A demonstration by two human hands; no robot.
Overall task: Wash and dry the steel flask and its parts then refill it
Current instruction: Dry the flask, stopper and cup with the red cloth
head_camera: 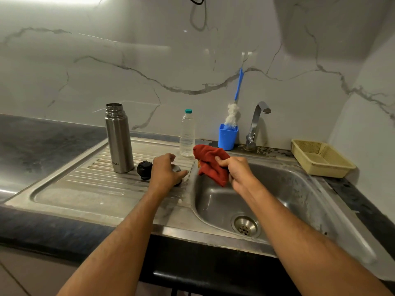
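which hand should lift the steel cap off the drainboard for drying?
Left. The left hand already has its fingers curled over the steel cap; the right hand is busy holding the red cloth.

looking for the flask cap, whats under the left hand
Under the left hand a shiny steel cap shows on the drainboard, fingers curled over it. Most of it is covered, so its shape can't be told. The black stopper lies beside it.
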